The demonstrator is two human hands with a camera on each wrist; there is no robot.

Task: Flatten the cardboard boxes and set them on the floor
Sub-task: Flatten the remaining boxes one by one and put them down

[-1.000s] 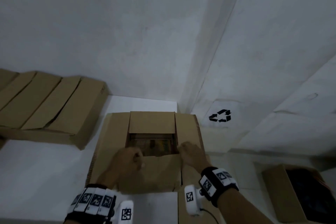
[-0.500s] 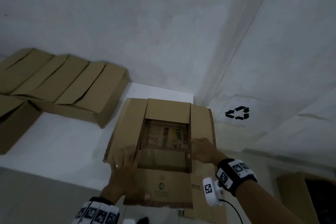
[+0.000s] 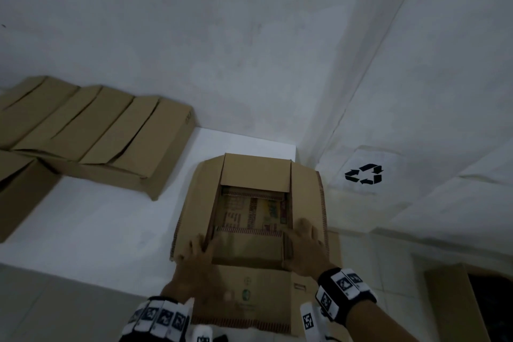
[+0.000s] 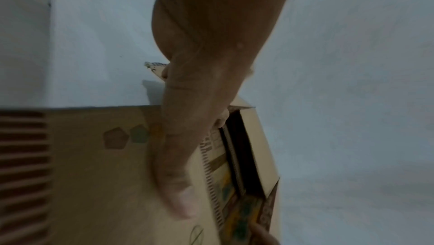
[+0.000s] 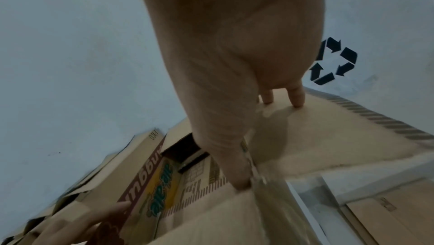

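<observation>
A brown cardboard box [image 3: 255, 172] stands open-topped on a white surface [image 3: 97, 225], its four top flaps spread outward and printed cardboard showing inside. My left hand [image 3: 194, 264] lies with spread fingers on the near corner of the left flap; in the left wrist view its thumb [image 4: 178, 184] lies along the near flap beside the opening. My right hand [image 3: 305, 247] rests flat on the right flap; in the right wrist view its fingertips [image 5: 297, 100] touch the flap and the thumb runs along the inner edge.
A stack of flattened boxes [image 3: 97, 133] leans at the left against the wall, with another box [image 3: 19, 191] at the far left. A white sheet with a recycling symbol [image 3: 364, 174] lies right of the box. An open box [image 3: 458, 300] sits lower right.
The near flap has folded out toward me. My left hand went from a fist on that flap to spread fingers on the left flap. The right hand has stayed on the right flap.
</observation>
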